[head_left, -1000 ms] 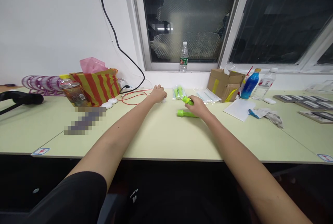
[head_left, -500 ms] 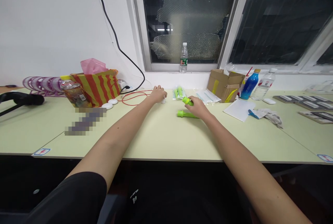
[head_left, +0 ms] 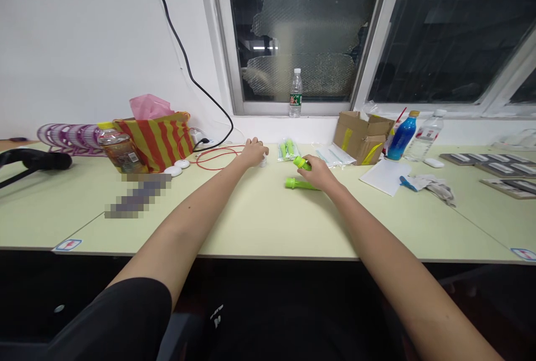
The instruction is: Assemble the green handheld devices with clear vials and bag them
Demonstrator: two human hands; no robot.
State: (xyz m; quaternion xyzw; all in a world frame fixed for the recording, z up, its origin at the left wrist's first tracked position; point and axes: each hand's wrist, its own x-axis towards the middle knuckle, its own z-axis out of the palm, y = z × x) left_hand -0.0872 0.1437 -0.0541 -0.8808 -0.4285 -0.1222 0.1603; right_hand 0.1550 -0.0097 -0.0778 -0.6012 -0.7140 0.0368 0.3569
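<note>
My left hand (head_left: 253, 152) is closed around a small white object (head_left: 263, 162), mostly hidden by the fingers, at the table's middle. To its right, my right hand (head_left: 317, 171) grips a bright green tube-like piece (head_left: 300, 162), whose ringed end sticks out to the left. Just below that hand a second green piece (head_left: 296, 183) lies on the pale table (head_left: 268, 221), its right end covered by the wrist. A clear bag with green pieces (head_left: 287, 150) lies between and behind the hands.
A flat clear packet (head_left: 334, 155) and an open cardboard box (head_left: 360, 134) are behind my right hand. Red cable (head_left: 213, 152) curls left of my left hand. Farther left are a striped bag (head_left: 161, 143) and a tea bottle (head_left: 121, 151). White paper (head_left: 385, 176) and gloves (head_left: 431, 185) lie right.
</note>
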